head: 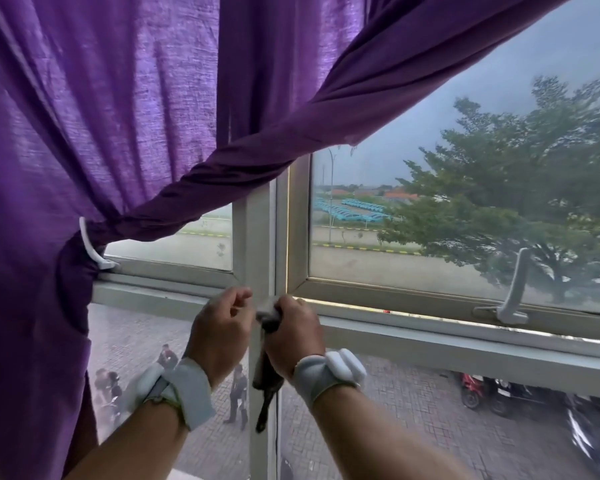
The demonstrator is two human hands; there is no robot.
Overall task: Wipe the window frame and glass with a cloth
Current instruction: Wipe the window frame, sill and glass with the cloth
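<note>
From the head camera, both hands meet at the window frame [257, 237], where the upright post crosses the horizontal rail. The right hand [293, 336] has its grip closed around a dark cloth [267, 372], whose tail hangs below the fist. The left hand [219, 332] is curled loosely beside it; whether it pinches a corner of the cloth, I cannot tell. The purple curtain [118, 116] hangs close above and could snag or slip over the glass [465, 168]. The right sash looks slightly ajar, so hard pressing might swing it. No writing is readable.

Upstairs room (curtained window [430, 209] above street)
</note>
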